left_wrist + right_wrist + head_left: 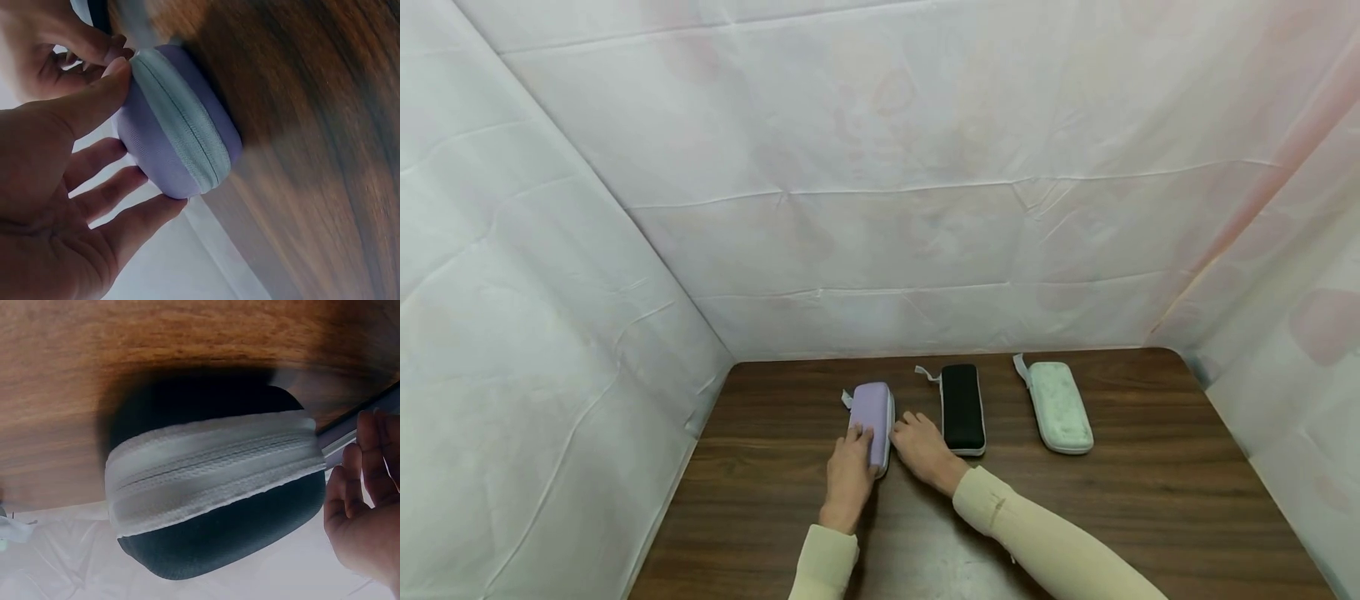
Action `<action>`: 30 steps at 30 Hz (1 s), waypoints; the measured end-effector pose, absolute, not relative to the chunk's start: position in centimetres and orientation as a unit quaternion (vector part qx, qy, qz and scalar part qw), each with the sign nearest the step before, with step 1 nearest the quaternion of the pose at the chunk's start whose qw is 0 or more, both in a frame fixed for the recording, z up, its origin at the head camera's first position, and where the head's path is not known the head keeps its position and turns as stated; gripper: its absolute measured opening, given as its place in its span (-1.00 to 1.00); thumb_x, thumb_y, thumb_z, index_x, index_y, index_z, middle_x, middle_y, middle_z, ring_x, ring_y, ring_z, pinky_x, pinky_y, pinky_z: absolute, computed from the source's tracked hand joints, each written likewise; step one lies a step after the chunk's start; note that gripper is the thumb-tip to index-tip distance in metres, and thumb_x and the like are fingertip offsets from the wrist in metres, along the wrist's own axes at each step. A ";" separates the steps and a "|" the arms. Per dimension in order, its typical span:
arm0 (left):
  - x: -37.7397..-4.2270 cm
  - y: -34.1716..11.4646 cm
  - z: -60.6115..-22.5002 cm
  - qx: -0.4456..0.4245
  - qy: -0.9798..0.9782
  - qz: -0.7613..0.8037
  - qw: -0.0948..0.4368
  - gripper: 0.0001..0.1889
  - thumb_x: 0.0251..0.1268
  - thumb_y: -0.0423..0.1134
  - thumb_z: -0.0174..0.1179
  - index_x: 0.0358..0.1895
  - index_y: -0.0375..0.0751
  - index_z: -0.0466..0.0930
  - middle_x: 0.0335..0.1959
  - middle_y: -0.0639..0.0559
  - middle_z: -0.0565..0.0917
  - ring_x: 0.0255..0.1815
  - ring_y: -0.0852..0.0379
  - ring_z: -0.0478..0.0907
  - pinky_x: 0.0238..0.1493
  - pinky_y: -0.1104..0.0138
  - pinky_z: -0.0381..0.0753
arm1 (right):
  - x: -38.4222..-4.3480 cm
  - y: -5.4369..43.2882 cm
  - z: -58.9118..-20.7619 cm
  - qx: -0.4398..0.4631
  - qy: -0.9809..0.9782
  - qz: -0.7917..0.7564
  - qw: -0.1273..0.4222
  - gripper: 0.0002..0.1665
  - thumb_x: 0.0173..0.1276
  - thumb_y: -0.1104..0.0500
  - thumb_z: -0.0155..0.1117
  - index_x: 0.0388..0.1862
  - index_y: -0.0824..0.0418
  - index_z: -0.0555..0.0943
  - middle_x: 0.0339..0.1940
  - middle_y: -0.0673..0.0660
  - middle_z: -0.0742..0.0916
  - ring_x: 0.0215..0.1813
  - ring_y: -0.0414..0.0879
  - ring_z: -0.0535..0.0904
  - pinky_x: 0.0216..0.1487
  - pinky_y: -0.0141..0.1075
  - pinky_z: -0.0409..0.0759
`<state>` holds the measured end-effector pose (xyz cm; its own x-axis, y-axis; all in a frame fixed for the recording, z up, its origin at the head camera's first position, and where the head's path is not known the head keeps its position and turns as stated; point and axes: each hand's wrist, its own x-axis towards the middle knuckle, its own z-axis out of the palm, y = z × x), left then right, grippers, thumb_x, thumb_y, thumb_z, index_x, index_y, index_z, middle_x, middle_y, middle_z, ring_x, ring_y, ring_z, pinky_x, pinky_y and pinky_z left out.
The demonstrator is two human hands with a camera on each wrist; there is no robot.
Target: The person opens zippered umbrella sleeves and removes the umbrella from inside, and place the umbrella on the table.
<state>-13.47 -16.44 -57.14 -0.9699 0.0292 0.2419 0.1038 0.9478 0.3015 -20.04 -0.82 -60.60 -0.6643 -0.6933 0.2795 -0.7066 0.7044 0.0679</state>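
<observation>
Dark wood-grain tabletop (745,500) runs from beneath the person's forearms to a draped backdrop. Nearest, two cream sleeves (1052,537) lead to the hands. The left hand (848,475) grips the near end of a lavender zip case (870,404), fingers over the top and thumb at the corner, probably to steady it. That case lies flat at the left of the row, its zipper band (181,119) facing the person at the near end. The right hand (922,450) has its fingers bent against the case's right side, apparently to reach the zipper; whether it pinches a pull cannot be told.

Just right of that hand lies a black zip case (961,404), and well apart beyond it a mint marbled zip case (1060,408). Each case's strap points to its far left, so they seem deliberately laid alike, spaced for separate handling. Farthest back, pale creased sheeting (887,242) rises behind the table, presumably hung to screen the surroundings.
</observation>
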 end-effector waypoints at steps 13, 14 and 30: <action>-13.6 -15.8 -57.4 -0.031 -0.979 -0.135 0.151 -0.33 -0.14 -0.35 0.70 0.18 -0.39 0.72 0.19 -0.34 0.68 0.14 -0.26 0.61 -0.12 -0.03 0.76 | -19.5 -0.7 -60.8 0.389 -0.910 0.017 0.143 -0.92 0.41 0.21 0.43 -0.24 0.04 0.81 -0.24 -0.03 0.77 -0.14 -0.06 0.55 -0.07 -0.19 0.57; -13.6 -15.8 -57.3 -0.038 -0.979 -0.129 0.154 -0.33 -0.15 -0.35 0.70 0.17 -0.40 0.71 0.18 -0.35 0.68 0.15 -0.25 0.61 -0.13 -0.03 0.76 | -19.5 -0.7 -60.8 0.389 -0.909 0.018 0.145 -0.92 0.42 0.21 0.42 -0.25 0.04 0.81 -0.24 -0.03 0.76 -0.15 -0.06 0.54 -0.07 -0.20 0.57; -13.4 -16.0 -57.4 -0.059 -0.979 -0.107 0.164 -0.37 -0.07 -0.36 0.67 0.17 -0.40 0.70 0.18 -0.36 0.68 0.13 -0.25 0.65 -0.14 -0.01 0.76 | -19.0 -0.4 -61.2 0.391 -0.906 0.024 0.157 -0.93 0.35 0.21 0.45 -0.25 0.04 0.81 -0.25 -0.03 0.76 -0.15 -0.06 0.54 -0.07 -0.19 0.57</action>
<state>-13.40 -16.00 -57.40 -0.9393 0.0807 0.3336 0.1511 0.9699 0.1908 -18.96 -0.42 -61.19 -0.6444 -0.7019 0.3034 -0.7170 0.6925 0.0792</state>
